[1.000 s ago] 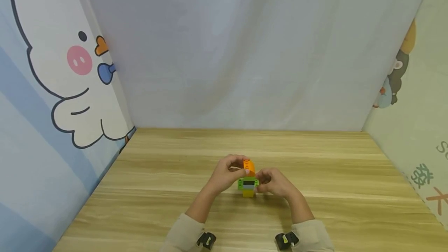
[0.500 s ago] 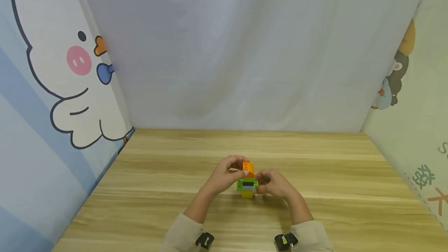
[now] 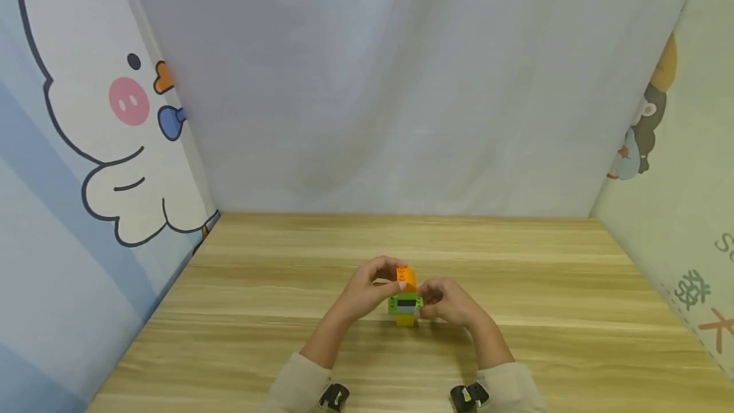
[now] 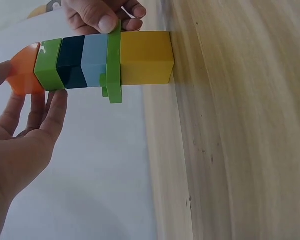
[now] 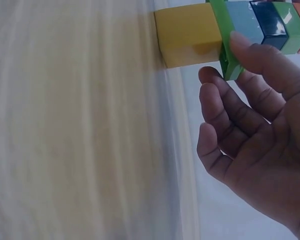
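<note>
A tower of toy building blocks stands upright on the wooden table point(image 3: 275, 285). From the bottom it has a yellow block point(image 4: 147, 58), a wide green plate point(image 4: 114, 70), a light blue block point(image 4: 94, 61), a dark blue block point(image 4: 71, 62), a green block point(image 4: 48, 65) and an orange curved block point(image 4: 25, 72) on top. My left hand point(image 3: 362, 292) pinches the orange block between thumb and fingers. A fingertip reaches the lower edge of the blocks beneath it. On the right side, my right hand point(image 3: 452, 301) pinches the jutting end of the green plate, thumb against forefinger.
A pale grey curtain point(image 3: 390, 81) hangs behind the table's back edge. The left wall point(image 3: 57, 273) carries a cartoon bird, and the right wall point(image 3: 659, 228) has printed figures. Black wrist straps point(image 3: 335, 396) sit at both cuffs.
Both hands keep their hold on the tower. The whole scene shifts very slightly in the head view; otherwise no movement shows.
</note>
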Available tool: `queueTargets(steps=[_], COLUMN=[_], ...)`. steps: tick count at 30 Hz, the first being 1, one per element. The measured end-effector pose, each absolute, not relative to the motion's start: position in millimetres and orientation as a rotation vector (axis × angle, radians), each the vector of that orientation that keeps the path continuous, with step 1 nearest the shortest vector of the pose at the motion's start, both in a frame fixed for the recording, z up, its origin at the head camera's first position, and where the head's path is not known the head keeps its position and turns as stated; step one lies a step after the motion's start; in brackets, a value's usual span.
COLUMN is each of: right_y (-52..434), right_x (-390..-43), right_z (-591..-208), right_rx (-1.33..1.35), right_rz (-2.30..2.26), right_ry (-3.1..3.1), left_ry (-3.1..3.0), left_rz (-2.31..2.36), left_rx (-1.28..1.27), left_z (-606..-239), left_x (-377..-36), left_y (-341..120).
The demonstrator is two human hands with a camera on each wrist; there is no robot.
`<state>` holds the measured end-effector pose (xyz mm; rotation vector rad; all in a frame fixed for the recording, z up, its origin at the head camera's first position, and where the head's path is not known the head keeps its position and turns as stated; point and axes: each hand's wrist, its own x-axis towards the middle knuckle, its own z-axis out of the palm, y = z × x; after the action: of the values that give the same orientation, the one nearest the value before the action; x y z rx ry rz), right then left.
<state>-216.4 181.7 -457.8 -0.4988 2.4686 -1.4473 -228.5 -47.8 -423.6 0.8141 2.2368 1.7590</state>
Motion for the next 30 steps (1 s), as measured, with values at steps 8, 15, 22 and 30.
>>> queueTargets(steps=[8,15,22,30], right_y=[181.9,180.8,181.0,181.8], right_x=[-216.7,-217.3,-219.7,-219.8], right_z=[-459.6,-460.9,-459.8,-460.7], right_rx=[-0.484,-0.483,-0.482,-0.455], right_rz=[-1.468,-1.472,-1.455,-1.453], right_ry=[2.459,2.453,2.451,2.465], left_ry=[2.281,2.282,2.27,2.326], left_rz=[1.708,1.694,1.681,1.83], left_rx=[0.837,0.817,0.801,0.764], left_z=[-424.2,-424.6,-425.5,-439.0], left_x=[-230.3,-231.2,-235.9,-241.7], left_y=[-46.4,-47.8,-49.0,-42.3])
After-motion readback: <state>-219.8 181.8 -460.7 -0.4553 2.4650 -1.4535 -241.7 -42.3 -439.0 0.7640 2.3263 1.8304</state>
